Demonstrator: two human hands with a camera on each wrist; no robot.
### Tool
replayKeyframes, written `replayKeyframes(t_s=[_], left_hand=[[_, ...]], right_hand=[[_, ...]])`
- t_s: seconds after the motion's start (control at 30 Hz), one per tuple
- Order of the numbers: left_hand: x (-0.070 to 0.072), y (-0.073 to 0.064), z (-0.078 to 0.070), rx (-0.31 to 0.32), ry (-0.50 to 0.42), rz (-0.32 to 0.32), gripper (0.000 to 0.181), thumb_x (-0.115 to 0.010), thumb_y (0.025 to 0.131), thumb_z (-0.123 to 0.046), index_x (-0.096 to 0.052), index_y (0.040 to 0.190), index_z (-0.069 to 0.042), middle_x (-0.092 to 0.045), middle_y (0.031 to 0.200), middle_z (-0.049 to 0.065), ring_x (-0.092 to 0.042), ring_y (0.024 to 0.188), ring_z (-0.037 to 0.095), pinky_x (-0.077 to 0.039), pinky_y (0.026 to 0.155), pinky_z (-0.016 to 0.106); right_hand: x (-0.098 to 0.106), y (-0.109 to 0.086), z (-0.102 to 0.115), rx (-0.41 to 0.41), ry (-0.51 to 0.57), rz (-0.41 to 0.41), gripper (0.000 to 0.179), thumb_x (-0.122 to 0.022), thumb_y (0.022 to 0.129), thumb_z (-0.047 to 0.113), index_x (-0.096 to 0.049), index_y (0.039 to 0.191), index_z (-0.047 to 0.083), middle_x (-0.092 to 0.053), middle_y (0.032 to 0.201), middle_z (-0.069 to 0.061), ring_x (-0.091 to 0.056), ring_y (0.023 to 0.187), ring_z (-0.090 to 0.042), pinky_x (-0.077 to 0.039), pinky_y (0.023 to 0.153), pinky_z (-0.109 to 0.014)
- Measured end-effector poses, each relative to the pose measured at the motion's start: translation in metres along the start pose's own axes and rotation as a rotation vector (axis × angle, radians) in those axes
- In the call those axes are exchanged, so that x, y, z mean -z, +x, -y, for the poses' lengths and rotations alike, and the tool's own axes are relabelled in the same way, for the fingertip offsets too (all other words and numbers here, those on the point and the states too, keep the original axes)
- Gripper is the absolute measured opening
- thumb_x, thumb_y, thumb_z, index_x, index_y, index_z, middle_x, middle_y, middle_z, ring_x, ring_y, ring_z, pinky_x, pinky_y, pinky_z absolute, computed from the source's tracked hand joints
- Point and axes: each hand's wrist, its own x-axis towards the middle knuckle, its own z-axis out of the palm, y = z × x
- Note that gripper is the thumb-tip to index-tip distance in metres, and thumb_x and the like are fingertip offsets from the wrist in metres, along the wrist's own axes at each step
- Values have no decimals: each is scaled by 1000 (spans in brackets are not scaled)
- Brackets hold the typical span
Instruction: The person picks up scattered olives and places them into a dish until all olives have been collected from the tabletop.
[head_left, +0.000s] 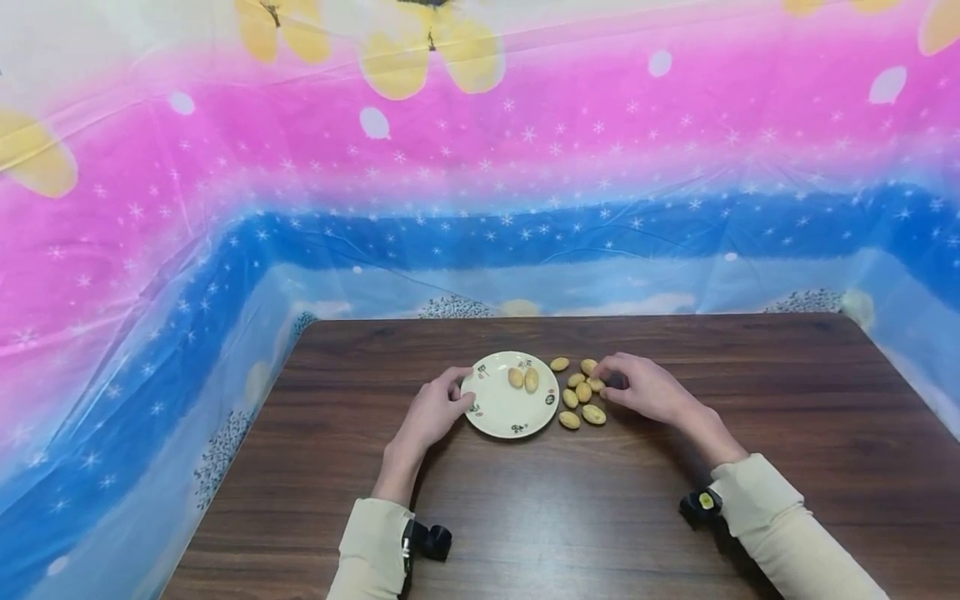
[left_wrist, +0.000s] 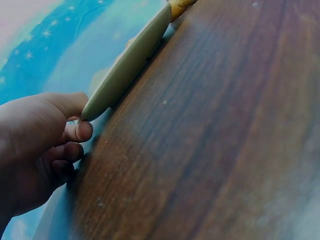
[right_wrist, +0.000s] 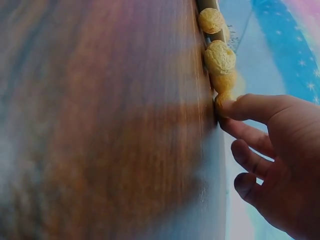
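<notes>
My left hand [head_left: 435, 408] pinches the left rim of a white plate [head_left: 491, 408] with small printed marks, thumb on top and fingers beneath in the left wrist view. Two small yellow-tan oval pieces [head_left: 531, 380] lie on the plate's upper half. Right of the plate, several more such pieces [head_left: 570, 398] form a loose cluster on the table; the right wrist view shows wrinkled skin on one piece [right_wrist: 220, 57]. At the cluster's right side, my right hand [head_left: 643, 387] pinches one yellow oval piece [right_wrist: 223, 104] between thumb and index finger, its other fingers bent loosely.
Under everything is a dark brown wood-grain table [head_left: 525, 508]. Its far edge meets a pink and blue patterned cloth [head_left: 480, 200] that also hangs along the sides. A small black device is strapped at each sleeve cuff.
</notes>
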Motion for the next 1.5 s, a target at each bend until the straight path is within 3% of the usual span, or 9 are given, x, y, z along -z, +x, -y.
replayKeyframes(t_s=[0.5, 0.77, 1.13, 1.5], left_hand=[[-1, -1, 0, -5, -6, 9, 43, -62, 95, -23, -59, 137, -16, -52, 75, -1, -43, 61, 14, -38, 64, 30], [0, -1, -1, -6, -1, 9, 43, -62, 95, -23, -58, 137, -16, -52, 76, -1, -43, 61, 14, -37, 63, 30], [1, -2, 1, -5, 3, 12, 43, -61, 96, -24, -58, 138, -15, -52, 76, -1, -43, 62, 14, -37, 64, 31], [1, 0, 0, -8, 11, -3, 43, -62, 94, -23, -59, 137, -16, -51, 74, -1, -42, 61, 13, -37, 64, 30]], right_hand=[[-2, 2, 3, -26, -25, 16, 26, -70, 90, 19, -70, 116, 17, -68, 109, -3, -63, 99, -21, -51, 84, -45], [4, 2, 5, -29, -11, -27, 24, -69, 89, 19, -71, 113, 19, -67, 107, -1, -62, 95, -19, -50, 79, -42], [8, 8, 25, 70, -31, -65, 22, -71, 88, 19, -72, 110, 20, -65, 100, 3, -61, 87, -19, -46, 73, -34], [6, 14, 39, 92, -8, -54, 22, -72, 87, 19, -72, 109, 24, -62, 95, 6, -59, 82, -16, -44, 70, -31]])
